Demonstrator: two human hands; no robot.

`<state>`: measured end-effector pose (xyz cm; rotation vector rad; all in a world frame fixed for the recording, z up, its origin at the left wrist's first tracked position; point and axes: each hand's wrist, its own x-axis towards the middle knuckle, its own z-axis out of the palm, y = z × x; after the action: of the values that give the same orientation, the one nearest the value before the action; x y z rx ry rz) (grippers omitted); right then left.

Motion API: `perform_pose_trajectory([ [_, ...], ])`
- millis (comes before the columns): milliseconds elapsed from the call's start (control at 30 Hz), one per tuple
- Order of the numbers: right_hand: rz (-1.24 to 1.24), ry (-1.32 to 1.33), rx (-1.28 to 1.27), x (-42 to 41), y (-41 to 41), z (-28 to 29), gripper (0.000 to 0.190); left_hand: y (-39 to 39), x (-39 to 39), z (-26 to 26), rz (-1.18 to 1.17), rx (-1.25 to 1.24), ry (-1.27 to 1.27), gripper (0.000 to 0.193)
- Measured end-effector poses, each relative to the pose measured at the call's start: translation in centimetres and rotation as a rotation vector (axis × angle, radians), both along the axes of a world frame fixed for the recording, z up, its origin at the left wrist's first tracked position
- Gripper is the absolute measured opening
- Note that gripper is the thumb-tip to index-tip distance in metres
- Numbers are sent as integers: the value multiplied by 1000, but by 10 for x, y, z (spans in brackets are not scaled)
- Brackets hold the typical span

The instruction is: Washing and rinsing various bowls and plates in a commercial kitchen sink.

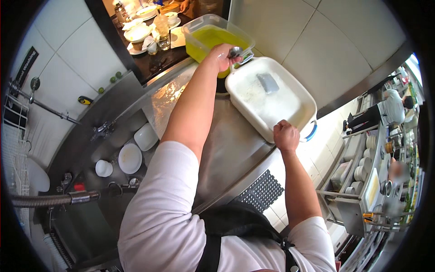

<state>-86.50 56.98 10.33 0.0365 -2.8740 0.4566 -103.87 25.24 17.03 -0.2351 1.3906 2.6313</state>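
Note:
In my left hand (224,56) is a metal utensil (235,52), seen end-on, held above the near edge of a clear plastic tub (217,22) of yellow-green liquid (210,37). My right hand (286,135) is closed at the near rim of a white plastic basin (304,95); whether its fingers grip the rim is hard to tell. Cloudy, foamy water fills the basin, and a grey block-like thing (267,83) lies in it. The basin stands on the steel counter (234,142), beside the tub.
A sink area on the left holds a white plate (130,158), a square bowl (146,137) and a sprayer hose (54,200). Used dishes (137,33) and glasses stand beyond the hatch. On the right are dish shelves (357,170) and another person (390,108). A black mat (261,190) lies on the floor.

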Motion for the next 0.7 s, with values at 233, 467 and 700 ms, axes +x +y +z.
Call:
perform_pose_trajectory([
  [233,-3,27,9,-2,1,-3,22,-6,26,-30,336,-140,-34,56],
  [467,7,5,74,-4,-1,-10,24,-75,309,-224,1088,-1055,-40,17],
  [700,-5,1,117,-2,-5,-8,29,-129,506,-319,220,-1974,-891,35],
])
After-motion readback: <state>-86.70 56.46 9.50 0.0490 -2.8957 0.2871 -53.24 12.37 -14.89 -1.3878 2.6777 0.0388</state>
